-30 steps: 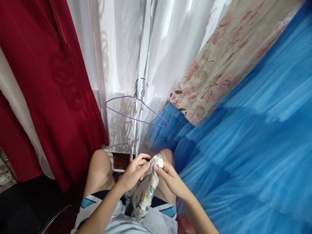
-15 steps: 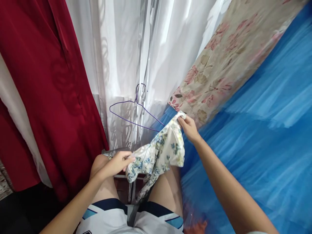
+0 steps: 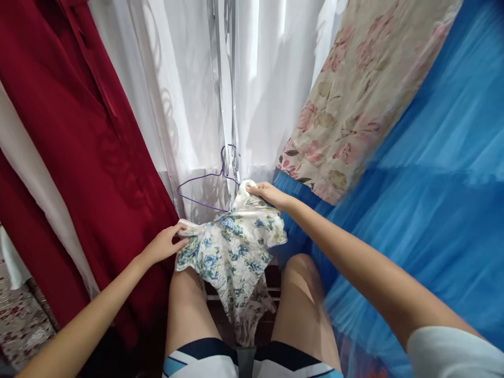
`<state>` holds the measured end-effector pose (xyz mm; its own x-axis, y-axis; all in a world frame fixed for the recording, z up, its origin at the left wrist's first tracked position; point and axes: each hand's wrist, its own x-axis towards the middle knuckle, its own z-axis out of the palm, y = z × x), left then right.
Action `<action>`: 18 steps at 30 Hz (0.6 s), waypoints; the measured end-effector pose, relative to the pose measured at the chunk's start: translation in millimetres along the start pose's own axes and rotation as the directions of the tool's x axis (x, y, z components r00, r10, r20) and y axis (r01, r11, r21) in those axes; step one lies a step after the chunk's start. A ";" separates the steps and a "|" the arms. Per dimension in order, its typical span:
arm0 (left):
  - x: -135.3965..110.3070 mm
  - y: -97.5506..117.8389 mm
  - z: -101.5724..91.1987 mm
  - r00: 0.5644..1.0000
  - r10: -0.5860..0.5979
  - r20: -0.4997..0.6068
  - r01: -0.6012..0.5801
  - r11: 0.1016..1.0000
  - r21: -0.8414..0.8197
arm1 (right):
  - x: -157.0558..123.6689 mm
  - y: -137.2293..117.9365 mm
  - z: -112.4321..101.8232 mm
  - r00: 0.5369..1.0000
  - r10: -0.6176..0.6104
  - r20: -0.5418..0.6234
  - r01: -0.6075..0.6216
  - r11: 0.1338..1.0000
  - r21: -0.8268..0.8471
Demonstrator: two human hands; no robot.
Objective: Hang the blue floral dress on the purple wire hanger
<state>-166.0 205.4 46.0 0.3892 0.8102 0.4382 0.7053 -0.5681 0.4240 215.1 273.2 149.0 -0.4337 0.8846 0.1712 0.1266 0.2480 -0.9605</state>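
Note:
A small white garment with blue and yellow flowers hangs spread between my two hands, above my lap. My left hand pinches its left upper edge. At the white upper right edge, my right hand grips the cloth between thumb and fingers. The lower part of the garment droops in folds between my thighs. Just behind it a purple wire hanger hangs by its hook; the garment covers the hanger's right side.
Dark red cloth hangs at the left, white curtains at the back. On the right are a beige floral cloth and blue tulle. A thin metal upright stands in the middle.
The garment has turned and spread out, now facing me more fully. My left hand has moved left and up, my right hand left. The view has shifted slightly.

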 end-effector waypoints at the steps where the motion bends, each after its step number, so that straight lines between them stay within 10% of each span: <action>1: 5.4 -10.5 -1.0 0.998 0.004 0.066 -0.004 1.000 0.006 | -2.6 -4.2 -3.4 1.000 -0.002 0.011 0.002 1.000 0.004; 9: 103.8 -48.4 -24.0 0.975 -0.161 -0.152 0.163 0.987 0.000 | -10.9 -20.1 -11.0 0.997 0.014 0.072 -0.021 0.995 0.099; 18: 173.6 4.1 -32.8 0.904 -0.230 -0.361 0.126 0.949 -0.290 | -46.5 -13.6 -7.1 0.998 0.051 -0.024 -0.044 0.974 0.223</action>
<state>-115.1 339.1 149.8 -0.0247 0.8110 0.5845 0.5459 -0.4789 0.6875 239.9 231.5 155.7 -0.4053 0.9052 0.1277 -0.0567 0.1145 -0.9918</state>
